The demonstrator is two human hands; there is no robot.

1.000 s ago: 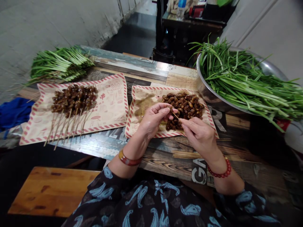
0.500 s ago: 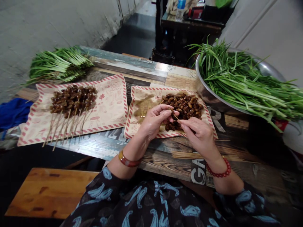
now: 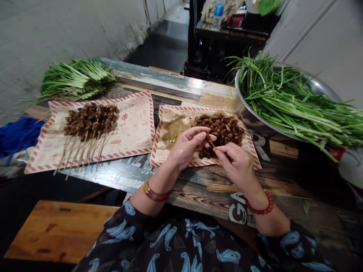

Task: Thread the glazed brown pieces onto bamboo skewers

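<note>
1. The left hand is curling nearly closed, its fingertips gripping the upper end of a stick; any piece there is too hidden to tell.
2. The right hand, between three and four o'clock from it, is pinching the stick lower down.
3. Brown pieces are lying near twelve o'clock from the right hand; loaded skewers are resting at nine from the left.
4. Since a second ago, little is changing, so threading seems to be continuing.

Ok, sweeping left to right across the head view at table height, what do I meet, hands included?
Blue cloth → loaded skewers of glossy brown pieces → left hand → thin wooden skewer between the hands → right hand → steel basin of long, chive-like greens.
</note>
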